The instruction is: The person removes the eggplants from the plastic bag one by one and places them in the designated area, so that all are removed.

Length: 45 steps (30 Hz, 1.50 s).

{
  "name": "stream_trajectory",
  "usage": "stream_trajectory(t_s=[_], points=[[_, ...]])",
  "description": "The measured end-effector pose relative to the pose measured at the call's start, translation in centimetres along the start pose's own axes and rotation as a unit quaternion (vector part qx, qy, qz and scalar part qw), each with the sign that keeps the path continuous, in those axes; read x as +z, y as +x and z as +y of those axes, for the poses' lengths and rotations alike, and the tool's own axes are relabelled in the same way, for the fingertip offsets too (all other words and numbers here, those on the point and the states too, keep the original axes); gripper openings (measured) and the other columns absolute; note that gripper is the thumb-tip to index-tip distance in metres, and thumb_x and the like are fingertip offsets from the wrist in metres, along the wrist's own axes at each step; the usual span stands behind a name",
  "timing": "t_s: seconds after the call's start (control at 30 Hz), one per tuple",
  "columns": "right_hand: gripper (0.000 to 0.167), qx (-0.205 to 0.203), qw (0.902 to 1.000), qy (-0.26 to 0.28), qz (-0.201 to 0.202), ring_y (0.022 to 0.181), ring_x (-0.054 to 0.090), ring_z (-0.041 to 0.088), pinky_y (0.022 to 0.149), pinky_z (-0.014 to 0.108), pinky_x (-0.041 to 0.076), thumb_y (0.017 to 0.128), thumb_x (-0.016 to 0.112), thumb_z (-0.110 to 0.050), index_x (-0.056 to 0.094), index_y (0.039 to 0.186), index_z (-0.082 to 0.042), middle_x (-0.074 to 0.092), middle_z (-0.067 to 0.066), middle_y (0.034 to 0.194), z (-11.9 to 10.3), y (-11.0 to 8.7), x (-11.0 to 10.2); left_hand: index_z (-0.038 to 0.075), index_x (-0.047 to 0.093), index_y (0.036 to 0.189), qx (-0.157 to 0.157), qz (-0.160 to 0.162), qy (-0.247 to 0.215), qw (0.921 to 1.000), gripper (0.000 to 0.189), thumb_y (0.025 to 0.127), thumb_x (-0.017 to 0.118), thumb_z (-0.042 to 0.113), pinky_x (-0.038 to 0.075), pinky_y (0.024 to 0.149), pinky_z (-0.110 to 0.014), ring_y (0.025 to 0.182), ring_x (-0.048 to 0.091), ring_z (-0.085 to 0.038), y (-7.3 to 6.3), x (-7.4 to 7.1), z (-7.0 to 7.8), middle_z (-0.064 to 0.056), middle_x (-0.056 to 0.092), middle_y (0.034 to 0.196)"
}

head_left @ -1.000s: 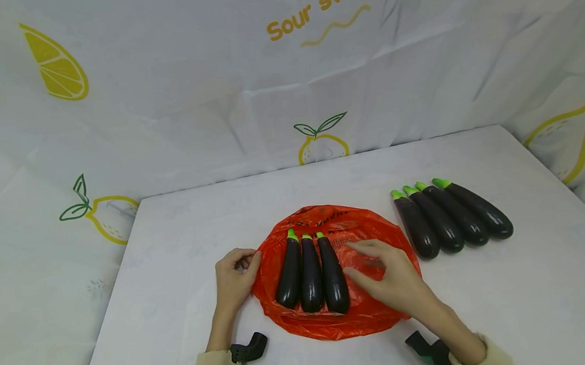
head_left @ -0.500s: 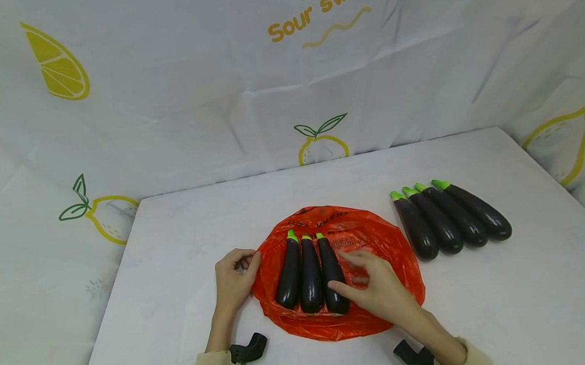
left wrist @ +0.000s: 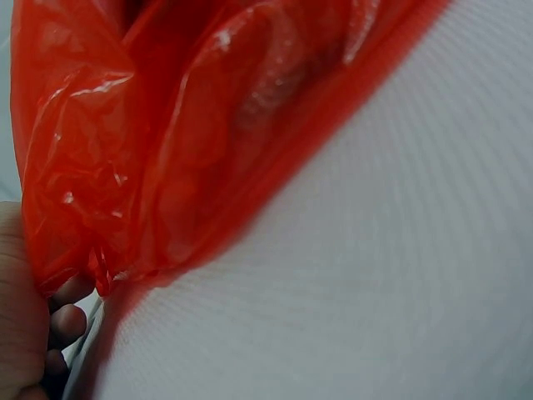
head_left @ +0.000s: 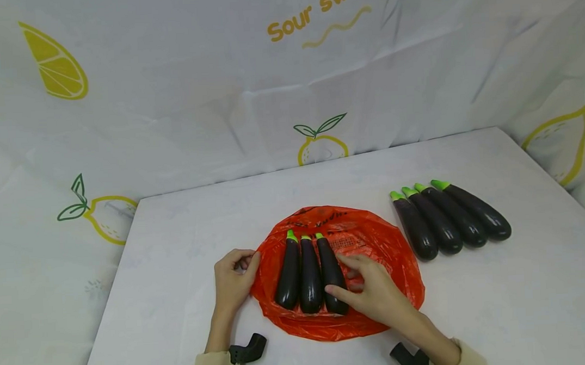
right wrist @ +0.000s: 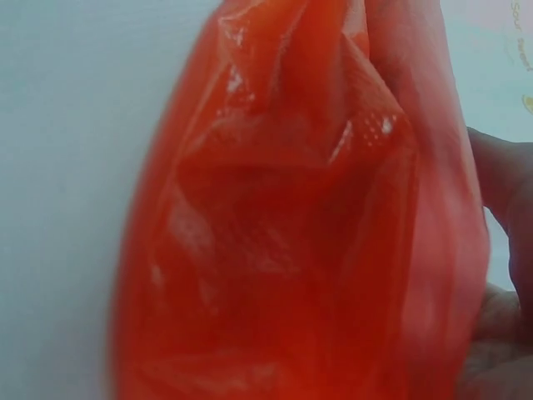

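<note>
Three eggplants [head_left: 310,277] with green stem ends lie side by side in an open red plastic bag [head_left: 393,249], whose rim is spread around them. My left hand [head_left: 232,277] pinches the bag's left rim between thumb and forefinger; in the left wrist view that hand [left wrist: 21,325] is at the gathered red plastic [left wrist: 92,192]. Over the rightmost eggplant [head_left: 329,257], my right hand [head_left: 375,290] has its thumb across the lower body and its forefinger at the right side, with a wide gap between them. In the right wrist view, red plastic [right wrist: 283,250] partly hides the right hand [right wrist: 504,333].
Several more eggplants [head_left: 451,219] lie in a slanted row on the white table [head_left: 178,263], right of the bag. Behind the table hangs a white cloth [head_left: 196,99] printed with lemons. Black wrist devices [head_left: 251,349] sit at both sleeves.
My right hand has moved left, from beside the eggplants to over the rightmost one. The left hand keeps its hold on the bag, and the eggplants lie as before.
</note>
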State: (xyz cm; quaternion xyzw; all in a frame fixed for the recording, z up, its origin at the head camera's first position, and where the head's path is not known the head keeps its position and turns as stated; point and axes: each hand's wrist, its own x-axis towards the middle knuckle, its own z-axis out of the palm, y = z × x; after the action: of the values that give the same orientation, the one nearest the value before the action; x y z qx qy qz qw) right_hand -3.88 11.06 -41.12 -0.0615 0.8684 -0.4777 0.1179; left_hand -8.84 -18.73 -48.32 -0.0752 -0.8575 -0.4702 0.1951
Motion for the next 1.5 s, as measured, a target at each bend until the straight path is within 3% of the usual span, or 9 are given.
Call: stream_trajectory(t_s=[0.63, 0.87, 1.2, 1.5], points=[[0.079, -0.020, 0.9998, -0.001, -0.008, 0.081, 0.066, 0.010, 0.068, 0.024, 0.061, 0.080, 0.087, -0.034, 0.056, 0.141, 0.005, 0.071, 0.011, 0.104, -0.10, 0.27, 0.54, 0.009, 0.079, 0.088, -0.002, -0.006, -0.002, 1.0000, 0.008, 0.090, 0.074, 0.015, 0.044, 0.061, -0.018, 0.067, 0.051, -0.007, 0.07, -0.16, 0.09, 0.000, 0.063, 0.070], [0.075, -0.045, 0.9989, 0.008, -0.007, 0.079, 0.067, 0.009, 0.066, 0.021, 0.060, 0.083, 0.085, -0.029, 0.054, 0.141, 0.008, 0.073, 0.015, 0.107, 0.07, 0.28, 0.69, 0.010, 0.079, 0.089, -0.004, -0.008, -0.002, 1.0000, 0.006, 0.089, 0.075, 0.014, 0.044, 0.061, -0.018, 0.067, 0.051, -0.007, 0.08, -0.17, 0.06, 0.000, 0.063, 0.070], [0.071, -0.034, 0.9993, 0.011, 0.007, 0.079, 0.067, 0.009, 0.066, 0.021, 0.060, 0.084, 0.084, -0.025, 0.056, 0.141, 0.006, 0.073, 0.014, 0.105, 0.05, 0.29, 0.94, 0.004, 0.078, 0.088, 0.001, -0.008, -0.005, 1.0000, 0.013, 0.091, 0.075, 0.016, 0.044, 0.061, -0.018, 0.067, 0.051, -0.007, 0.08, -0.12, 0.07, -0.001, 0.063, 0.070], [0.071, -0.040, 0.9991, 0.015, -0.001, 0.079, 0.066, 0.008, 0.067, 0.021, 0.060, 0.084, 0.083, -0.024, 0.054, 0.142, 0.005, 0.073, 0.014, 0.108, -0.09, 0.04, 0.79, 0.008, 0.078, 0.088, 0.004, -0.009, -0.005, 0.9999, 0.007, 0.089, 0.075, 0.014, 0.045, 0.061, -0.018, 0.067, 0.051, -0.007, 0.09, -0.10, 0.07, -0.001, 0.063, 0.071]])
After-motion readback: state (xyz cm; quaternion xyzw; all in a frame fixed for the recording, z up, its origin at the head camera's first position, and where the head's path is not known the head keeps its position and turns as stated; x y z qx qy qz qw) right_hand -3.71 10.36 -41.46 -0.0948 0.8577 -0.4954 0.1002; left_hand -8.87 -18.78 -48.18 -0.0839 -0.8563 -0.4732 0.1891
